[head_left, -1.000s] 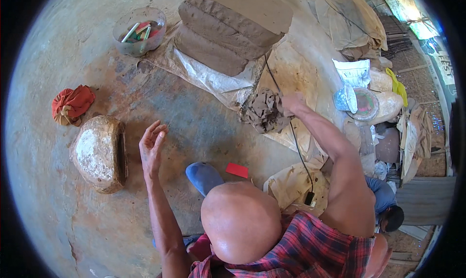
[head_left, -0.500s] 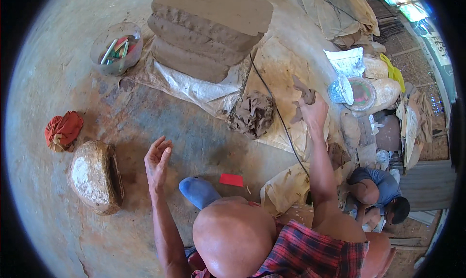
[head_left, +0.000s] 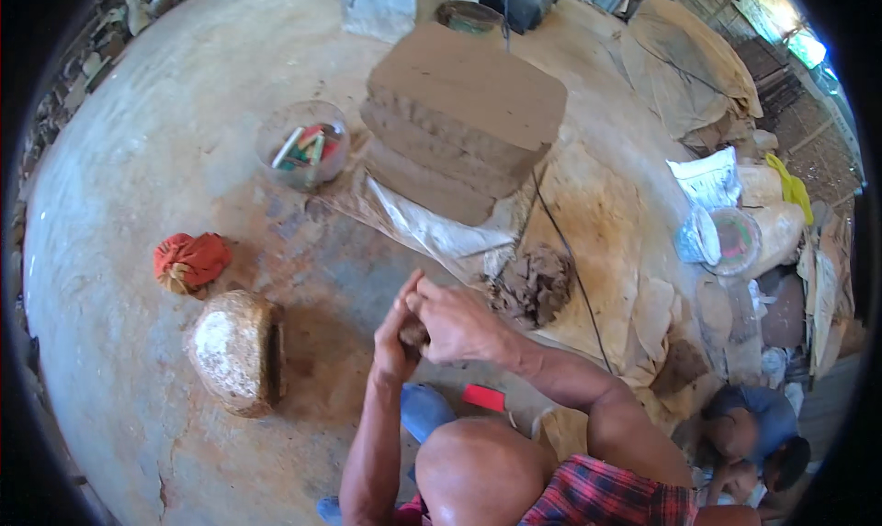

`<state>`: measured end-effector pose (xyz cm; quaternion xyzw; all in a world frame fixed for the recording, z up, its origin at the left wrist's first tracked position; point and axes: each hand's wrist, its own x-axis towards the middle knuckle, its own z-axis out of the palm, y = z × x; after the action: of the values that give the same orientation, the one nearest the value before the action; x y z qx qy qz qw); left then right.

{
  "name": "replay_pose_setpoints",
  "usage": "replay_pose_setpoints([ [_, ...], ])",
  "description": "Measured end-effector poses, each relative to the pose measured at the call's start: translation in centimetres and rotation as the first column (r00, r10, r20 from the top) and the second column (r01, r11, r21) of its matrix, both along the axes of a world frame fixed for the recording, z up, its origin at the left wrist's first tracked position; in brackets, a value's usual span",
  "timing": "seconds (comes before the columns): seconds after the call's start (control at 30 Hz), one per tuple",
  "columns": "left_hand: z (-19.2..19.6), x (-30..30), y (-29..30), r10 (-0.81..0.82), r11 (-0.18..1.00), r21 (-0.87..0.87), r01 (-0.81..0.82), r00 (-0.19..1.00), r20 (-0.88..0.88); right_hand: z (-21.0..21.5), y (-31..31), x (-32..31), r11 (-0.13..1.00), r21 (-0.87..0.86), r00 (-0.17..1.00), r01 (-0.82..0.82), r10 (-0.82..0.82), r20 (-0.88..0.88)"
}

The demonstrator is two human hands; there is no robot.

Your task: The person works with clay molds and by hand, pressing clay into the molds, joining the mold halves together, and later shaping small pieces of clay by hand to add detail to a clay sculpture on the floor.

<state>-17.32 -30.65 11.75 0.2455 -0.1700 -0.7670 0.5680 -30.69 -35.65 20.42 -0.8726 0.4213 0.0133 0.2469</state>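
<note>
Left hand (head_left: 395, 338) and right hand (head_left: 455, 322) cupped together, gripping small clay lump (head_left: 413, 333); red card (head_left: 483, 397) below, white sack (head_left: 441, 230) under clay slabs (head_left: 464, 117).

A worker in a red, blue and white plaid garment (head_left: 606, 498), with bare forearms, bare hands and a shaved head.

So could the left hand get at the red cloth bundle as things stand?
Probably yes: bare floor lies between the left hand and the red cloth bundle, though both hands are pressed around a small clay lump.
</note>
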Motion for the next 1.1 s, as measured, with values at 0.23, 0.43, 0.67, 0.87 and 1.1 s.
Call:
replay_pose_setpoints([
  [0.23,-3.3,0.7,3.4,0.044,0.998,-0.045,-0.05,0.99,-0.134,-0.5,0.6,1.7,0.974,0.225,0.996,-0.035,0.052,-0.066],
  [0.43,-0.3,2.0,1.9,0.483,0.876,0.244,-0.417,0.76,-0.434,1.2,-0.6,2.1,0.996,-0.088,0.839,-0.02,0.064,0.541],
  [0.67,4.0,1.8,0.3,0.611,0.786,0.285,-0.549,0.619,-0.494,-2.9,1.0,5.2,0.905,-0.301,0.543,0.3,0.097,0.834],
  [0.87,3.3,1.4,1.2,0.709,0.704,0.379,-0.6,0.619,-0.337,-3.4,0.0,7.5,0.864,-0.418,0.683,0.28,0.127,0.719],
  [1.1,0.4,2.1,1.8,0.661,0.749,0.383,-0.541,0.649,-0.377,-5.0,-0.5,6.8,0.89,-0.34,0.517,0.303,0.146,0.843],
])
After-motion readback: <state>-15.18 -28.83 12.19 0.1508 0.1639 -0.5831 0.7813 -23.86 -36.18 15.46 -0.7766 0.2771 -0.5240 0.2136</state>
